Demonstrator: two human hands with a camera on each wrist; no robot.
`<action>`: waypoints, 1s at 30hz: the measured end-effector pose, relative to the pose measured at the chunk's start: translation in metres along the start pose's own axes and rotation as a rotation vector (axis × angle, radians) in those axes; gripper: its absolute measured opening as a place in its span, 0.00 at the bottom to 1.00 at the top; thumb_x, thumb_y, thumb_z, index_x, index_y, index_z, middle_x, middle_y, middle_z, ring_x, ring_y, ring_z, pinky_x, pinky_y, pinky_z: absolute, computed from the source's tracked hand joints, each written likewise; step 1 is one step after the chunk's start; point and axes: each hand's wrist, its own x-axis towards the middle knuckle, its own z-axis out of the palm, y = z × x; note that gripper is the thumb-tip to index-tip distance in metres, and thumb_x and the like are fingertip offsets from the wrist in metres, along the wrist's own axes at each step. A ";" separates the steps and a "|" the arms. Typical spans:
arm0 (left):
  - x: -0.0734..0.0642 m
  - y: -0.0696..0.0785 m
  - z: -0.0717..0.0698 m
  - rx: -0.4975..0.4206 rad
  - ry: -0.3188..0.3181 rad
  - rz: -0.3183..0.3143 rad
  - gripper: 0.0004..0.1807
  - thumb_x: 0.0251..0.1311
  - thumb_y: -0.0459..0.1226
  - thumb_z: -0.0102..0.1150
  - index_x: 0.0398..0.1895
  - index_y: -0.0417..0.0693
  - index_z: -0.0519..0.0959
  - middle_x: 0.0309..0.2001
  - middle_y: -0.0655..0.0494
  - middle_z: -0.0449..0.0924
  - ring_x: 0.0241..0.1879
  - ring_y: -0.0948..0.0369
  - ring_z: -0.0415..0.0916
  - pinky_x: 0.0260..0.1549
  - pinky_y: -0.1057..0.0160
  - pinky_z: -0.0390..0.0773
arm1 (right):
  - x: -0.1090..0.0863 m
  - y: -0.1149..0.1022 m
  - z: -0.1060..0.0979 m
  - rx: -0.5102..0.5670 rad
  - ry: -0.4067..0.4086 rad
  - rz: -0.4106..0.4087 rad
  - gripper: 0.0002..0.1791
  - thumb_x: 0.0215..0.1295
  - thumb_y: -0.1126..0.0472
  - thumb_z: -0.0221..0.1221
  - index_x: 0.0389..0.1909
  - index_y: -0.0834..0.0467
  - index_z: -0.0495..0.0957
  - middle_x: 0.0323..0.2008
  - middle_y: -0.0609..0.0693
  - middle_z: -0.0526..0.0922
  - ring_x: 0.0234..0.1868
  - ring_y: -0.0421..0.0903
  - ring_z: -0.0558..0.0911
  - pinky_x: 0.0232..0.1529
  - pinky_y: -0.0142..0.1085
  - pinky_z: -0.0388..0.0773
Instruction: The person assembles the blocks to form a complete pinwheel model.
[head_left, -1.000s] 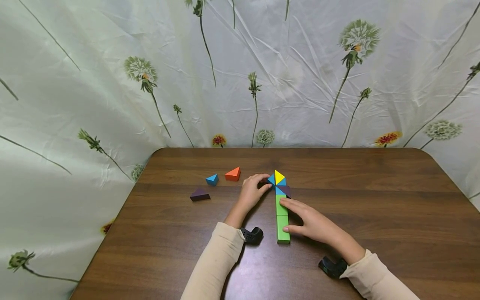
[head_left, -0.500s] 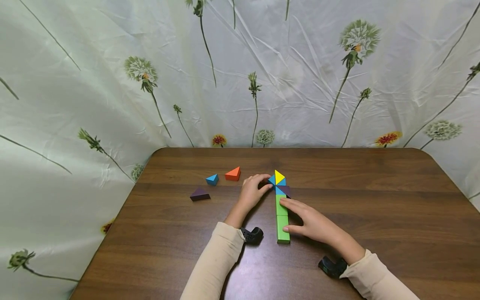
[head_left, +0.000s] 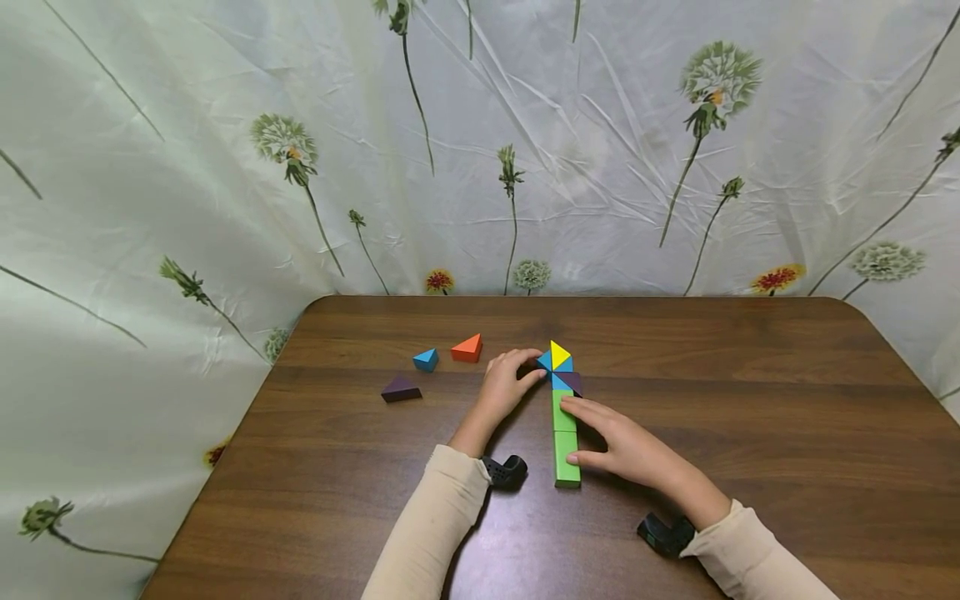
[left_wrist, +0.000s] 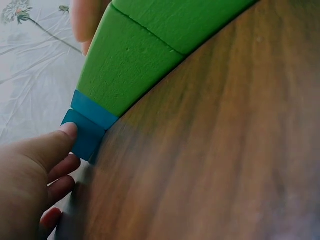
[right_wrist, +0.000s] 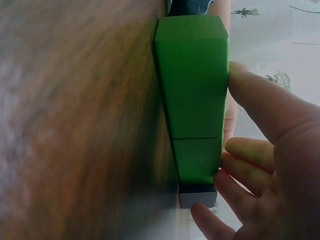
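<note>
Two green rectangular blocks, a far one (head_left: 561,421) and a near one (head_left: 567,472), lie end to end on the table. At their far end sits a cluster of triangular blocks: a yellow block (head_left: 558,357), a dark purple block (head_left: 572,381) and several blue ones. My left hand (head_left: 502,387) pinches the leftmost blue triangular block (left_wrist: 85,135) between thumb and fingers; the fingertips are partly hidden. My right hand (head_left: 626,442) rests its extended fingers and thumb along the green blocks, touching their top and edge without wrapping round them.
Left of the hands lie a loose orange triangular block (head_left: 467,349), a blue triangular block (head_left: 426,360) and a dark purple one (head_left: 401,390). Behind the brown wooden table (head_left: 720,358) hangs a pale flowered curtain (head_left: 600,150).
</note>
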 end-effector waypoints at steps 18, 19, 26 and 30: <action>-0.010 -0.007 -0.028 -0.102 0.493 -0.009 0.25 0.48 0.41 0.65 0.50 0.41 0.74 0.50 0.47 0.71 0.50 0.50 0.65 0.48 0.53 0.66 | -0.001 0.000 0.001 0.000 0.004 0.003 0.42 0.54 0.40 0.57 0.63 0.63 0.60 0.62 0.56 0.62 0.62 0.54 0.61 0.57 0.48 0.61; -0.010 -0.009 -0.029 -0.105 0.508 -0.017 0.26 0.48 0.42 0.65 0.50 0.41 0.73 0.50 0.47 0.71 0.51 0.50 0.65 0.49 0.52 0.65 | -0.001 0.000 0.001 0.000 0.004 0.004 0.42 0.54 0.40 0.57 0.63 0.63 0.60 0.62 0.56 0.62 0.62 0.54 0.61 0.57 0.48 0.60; -0.011 -0.020 -0.037 -0.121 0.546 -0.109 0.28 0.46 0.41 0.66 0.51 0.38 0.72 0.51 0.45 0.71 0.50 0.48 0.64 0.47 0.50 0.66 | 0.000 0.000 0.001 0.000 -0.004 0.014 0.43 0.55 0.39 0.56 0.64 0.62 0.60 0.63 0.56 0.61 0.62 0.54 0.60 0.57 0.48 0.60; -0.012 -0.024 -0.038 -0.123 0.517 -0.179 0.29 0.46 0.41 0.66 0.52 0.37 0.71 0.51 0.44 0.70 0.51 0.47 0.64 0.48 0.49 0.65 | -0.001 0.000 0.001 -0.004 -0.004 0.017 0.42 0.55 0.40 0.56 0.64 0.62 0.59 0.63 0.56 0.61 0.62 0.53 0.60 0.57 0.48 0.60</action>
